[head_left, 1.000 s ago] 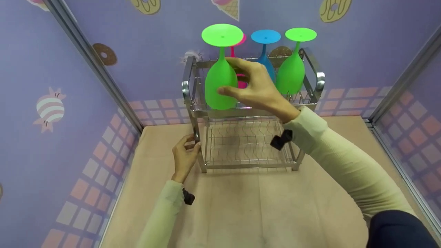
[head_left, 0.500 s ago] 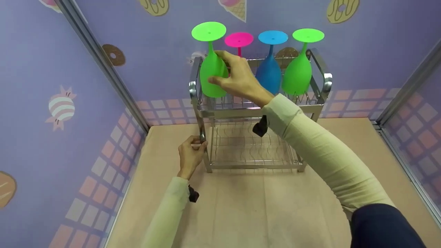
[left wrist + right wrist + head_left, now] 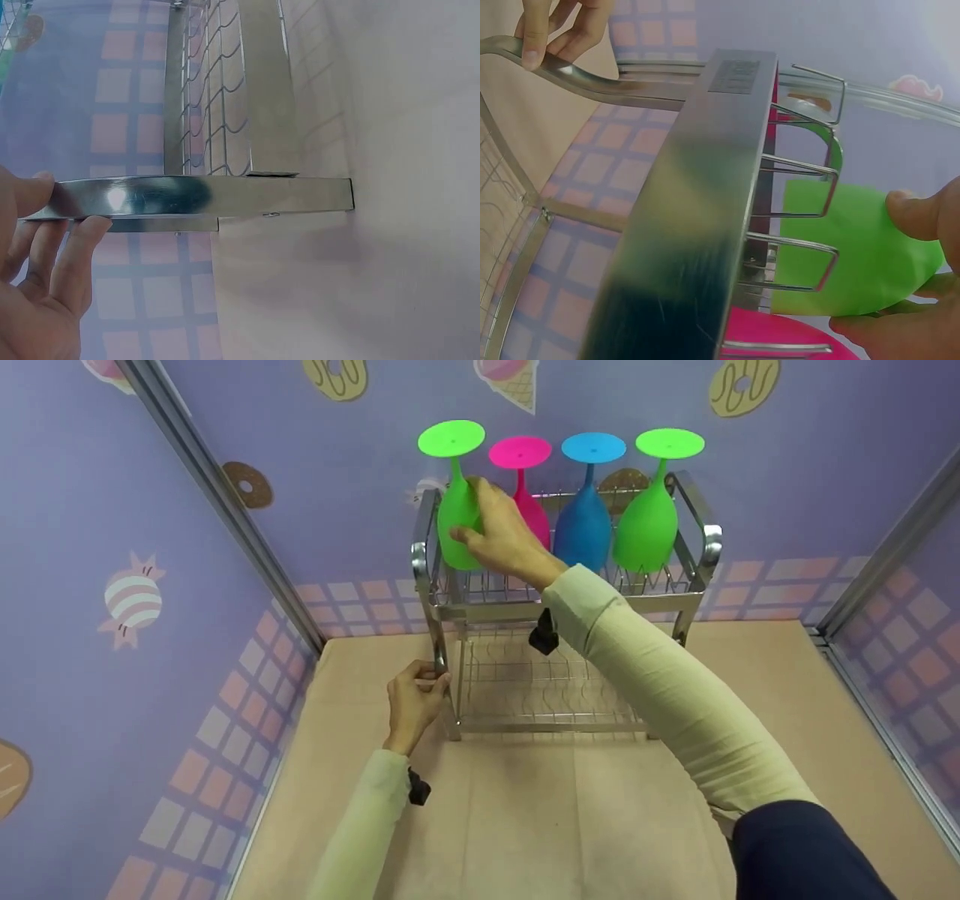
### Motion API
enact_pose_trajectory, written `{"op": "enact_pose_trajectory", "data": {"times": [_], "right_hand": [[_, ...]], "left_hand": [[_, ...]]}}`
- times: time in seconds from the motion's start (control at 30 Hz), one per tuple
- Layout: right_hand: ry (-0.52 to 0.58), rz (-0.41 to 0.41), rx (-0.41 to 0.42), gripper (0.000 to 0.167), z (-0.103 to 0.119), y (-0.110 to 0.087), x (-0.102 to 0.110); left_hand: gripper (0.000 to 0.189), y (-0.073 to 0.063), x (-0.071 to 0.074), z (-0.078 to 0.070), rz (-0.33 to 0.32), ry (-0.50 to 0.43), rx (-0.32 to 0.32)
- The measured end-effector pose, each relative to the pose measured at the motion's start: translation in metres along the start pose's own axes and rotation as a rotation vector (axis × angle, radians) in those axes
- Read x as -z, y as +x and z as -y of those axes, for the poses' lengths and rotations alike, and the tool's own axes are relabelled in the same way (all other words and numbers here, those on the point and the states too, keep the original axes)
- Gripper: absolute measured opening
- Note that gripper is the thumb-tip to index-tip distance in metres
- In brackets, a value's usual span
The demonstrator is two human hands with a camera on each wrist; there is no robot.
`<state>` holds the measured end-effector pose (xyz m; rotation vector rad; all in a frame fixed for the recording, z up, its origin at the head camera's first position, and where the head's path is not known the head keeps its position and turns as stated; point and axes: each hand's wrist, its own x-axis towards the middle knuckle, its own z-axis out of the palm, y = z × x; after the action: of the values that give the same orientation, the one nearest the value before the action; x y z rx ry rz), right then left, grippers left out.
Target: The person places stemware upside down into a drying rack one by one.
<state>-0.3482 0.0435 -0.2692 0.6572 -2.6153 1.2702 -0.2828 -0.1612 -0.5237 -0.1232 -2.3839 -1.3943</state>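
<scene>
Upside down at the left end of the rack's top tier stands a green goblet (image 3: 457, 525), its round foot uppermost. My right hand (image 3: 506, 532) grips its bowl between thumb and fingers; in the right wrist view the goblet's rim (image 3: 787, 255) meets the wire tier. Lower down, my left hand (image 3: 414, 701) pinches the left front leg of the metal dish rack (image 3: 150, 195). To the right of the gripped goblet, a pink goblet (image 3: 531, 514), a blue goblet (image 3: 583, 529) and a second green goblet (image 3: 646, 529) stand inverted in a row. The right hand partly covers the pink one.
The rack's lower wire tier (image 3: 517, 682) sits just above the cloth-covered table (image 3: 517, 810). Curved metal handles (image 3: 711, 544) rise at both upper ends of the rack. Patterned walls (image 3: 360, 495) enclose the back and both sides.
My right hand has carried the green goblet left and back, down onto the top tier at the pink goblet's left. My left hand has kept its hold on the rack leg.
</scene>
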Motion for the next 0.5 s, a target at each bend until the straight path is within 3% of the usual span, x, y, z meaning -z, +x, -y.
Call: {"op": "enact_pose_trajectory", "data": {"times": [0.5], "right_hand": [[-0.034, -0.001, -0.017, 0.067, -0.008, 0.014, -0.02]], "left_hand": [[0.016, 0.001, 0.002, 0.001, 0.026, 0.033, -0.007]]}}
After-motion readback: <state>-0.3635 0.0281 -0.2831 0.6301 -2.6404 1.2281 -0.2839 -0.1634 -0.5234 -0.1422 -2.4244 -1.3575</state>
